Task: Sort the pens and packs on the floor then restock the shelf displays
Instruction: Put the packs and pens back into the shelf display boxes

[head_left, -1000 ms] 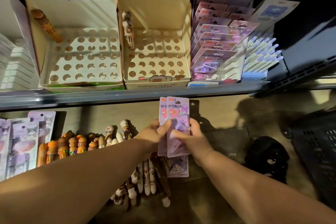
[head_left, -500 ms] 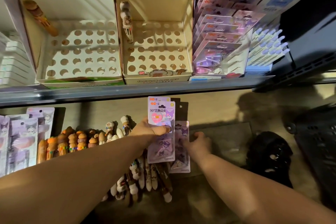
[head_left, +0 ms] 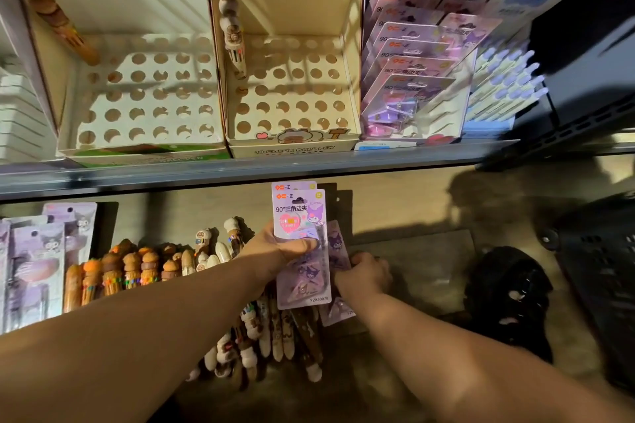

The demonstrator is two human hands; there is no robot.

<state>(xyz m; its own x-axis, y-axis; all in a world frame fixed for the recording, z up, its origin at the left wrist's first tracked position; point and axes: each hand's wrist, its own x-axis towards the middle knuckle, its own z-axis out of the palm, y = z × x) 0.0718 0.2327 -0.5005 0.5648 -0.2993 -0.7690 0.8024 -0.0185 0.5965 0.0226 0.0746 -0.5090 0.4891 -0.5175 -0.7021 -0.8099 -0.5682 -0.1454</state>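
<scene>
While clutched, packs (head_left: 302, 244) in left hand (head_left: 275, 251).

The held pack (head_left: 300, 216) is pale lilac with a pink heart and a purple cartoon figure. Left of it, the floor pens (head_left: 113, 271) are orange and brown with rainbow bands. The pen boxes (head_left: 292, 79) above are cream, dotted with round holes.

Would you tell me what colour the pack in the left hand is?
Pale purple pack with a pink heart, clearest in the head view.
</scene>
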